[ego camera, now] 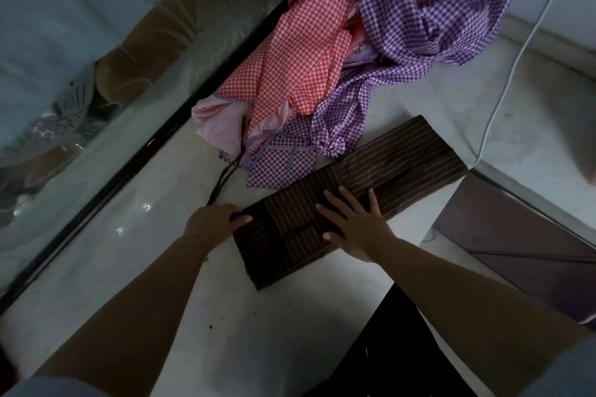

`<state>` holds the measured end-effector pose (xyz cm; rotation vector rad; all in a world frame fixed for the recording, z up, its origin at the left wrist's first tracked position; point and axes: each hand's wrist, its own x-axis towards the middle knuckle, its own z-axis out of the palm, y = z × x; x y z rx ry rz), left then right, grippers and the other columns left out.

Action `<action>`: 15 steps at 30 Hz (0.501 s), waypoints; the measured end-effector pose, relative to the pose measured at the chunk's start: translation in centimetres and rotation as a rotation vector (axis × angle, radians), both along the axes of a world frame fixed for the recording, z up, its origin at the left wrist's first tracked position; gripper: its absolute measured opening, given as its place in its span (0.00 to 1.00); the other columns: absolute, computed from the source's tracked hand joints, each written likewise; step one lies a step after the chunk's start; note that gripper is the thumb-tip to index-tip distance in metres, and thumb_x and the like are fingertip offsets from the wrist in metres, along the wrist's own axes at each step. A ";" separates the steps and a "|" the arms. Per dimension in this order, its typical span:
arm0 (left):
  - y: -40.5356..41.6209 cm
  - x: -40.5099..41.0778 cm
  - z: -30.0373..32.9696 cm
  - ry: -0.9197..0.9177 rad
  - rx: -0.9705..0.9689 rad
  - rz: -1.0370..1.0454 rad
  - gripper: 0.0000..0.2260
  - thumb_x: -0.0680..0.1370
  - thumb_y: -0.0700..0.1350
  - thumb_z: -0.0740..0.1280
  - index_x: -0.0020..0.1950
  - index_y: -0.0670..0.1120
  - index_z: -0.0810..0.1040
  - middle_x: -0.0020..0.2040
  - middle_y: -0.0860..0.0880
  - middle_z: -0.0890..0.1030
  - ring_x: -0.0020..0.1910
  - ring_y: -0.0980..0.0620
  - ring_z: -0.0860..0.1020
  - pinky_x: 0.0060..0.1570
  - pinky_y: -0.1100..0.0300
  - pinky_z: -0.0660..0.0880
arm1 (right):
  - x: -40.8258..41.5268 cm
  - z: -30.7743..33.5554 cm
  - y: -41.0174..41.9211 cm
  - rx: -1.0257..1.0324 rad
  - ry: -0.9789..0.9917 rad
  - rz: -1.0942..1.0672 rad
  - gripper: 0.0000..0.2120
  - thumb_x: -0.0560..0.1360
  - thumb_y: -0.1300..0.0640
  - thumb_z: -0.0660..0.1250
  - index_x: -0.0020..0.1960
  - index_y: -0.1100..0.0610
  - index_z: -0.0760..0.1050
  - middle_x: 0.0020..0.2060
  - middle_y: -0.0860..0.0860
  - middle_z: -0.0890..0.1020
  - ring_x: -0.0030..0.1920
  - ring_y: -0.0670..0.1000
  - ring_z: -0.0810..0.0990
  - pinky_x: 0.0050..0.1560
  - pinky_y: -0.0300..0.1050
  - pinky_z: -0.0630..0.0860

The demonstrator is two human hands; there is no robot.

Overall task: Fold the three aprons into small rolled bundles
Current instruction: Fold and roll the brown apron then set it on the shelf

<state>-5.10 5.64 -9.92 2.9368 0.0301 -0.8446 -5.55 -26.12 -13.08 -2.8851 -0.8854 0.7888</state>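
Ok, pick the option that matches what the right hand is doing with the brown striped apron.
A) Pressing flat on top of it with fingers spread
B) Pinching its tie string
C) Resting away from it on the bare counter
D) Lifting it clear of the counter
A: the right hand lies palm down with fingers spread on the folded brown striped apron, which lies flat on the counter, while the left hand grips its end.

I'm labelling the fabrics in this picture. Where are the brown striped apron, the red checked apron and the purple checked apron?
brown striped apron [396,164]: head view, on its flat far half.
red checked apron [303,68]: head view, on its broad middle panel.
purple checked apron [416,13]: head view, on its bunched upper folds.
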 end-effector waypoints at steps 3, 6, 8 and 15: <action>1.2 0.8 1.2 0.219 -0.001 0.119 0.22 0.76 0.65 0.59 0.42 0.47 0.76 0.44 0.47 0.79 0.47 0.49 0.77 0.45 0.57 0.71 | 0.1 0.3 -0.4 -0.012 0.040 0.037 0.32 0.74 0.31 0.36 0.75 0.39 0.36 0.76 0.44 0.36 0.73 0.51 0.28 0.68 0.70 0.31; 1.9 1.0 0.8 -0.133 0.140 -0.048 0.20 0.77 0.59 0.62 0.54 0.44 0.79 0.54 0.43 0.79 0.53 0.41 0.77 0.52 0.50 0.74 | 0.1 0.5 -1.1 0.017 0.039 0.088 0.35 0.73 0.28 0.40 0.75 0.40 0.37 0.76 0.44 0.37 0.72 0.51 0.28 0.68 0.68 0.28; 0.5 0.9 0.1 -0.406 0.089 -0.279 0.16 0.73 0.50 0.69 0.56 0.42 0.79 0.55 0.39 0.79 0.51 0.37 0.79 0.48 0.44 0.77 | 0.1 0.4 -1.9 0.054 0.034 0.155 0.39 0.71 0.25 0.44 0.76 0.41 0.37 0.75 0.44 0.35 0.73 0.52 0.29 0.66 0.66 0.26; -10.0 1.6 -1.0 -0.385 -0.081 -1.024 0.22 0.77 0.43 0.55 0.71 0.50 0.70 0.72 0.50 0.69 0.71 0.49 0.67 0.64 0.49 0.68 | 0.1 -0.2 -4.2 0.143 -0.119 0.416 0.39 0.71 0.32 0.57 0.76 0.50 0.55 0.75 0.51 0.57 0.76 0.55 0.52 0.74 0.62 0.46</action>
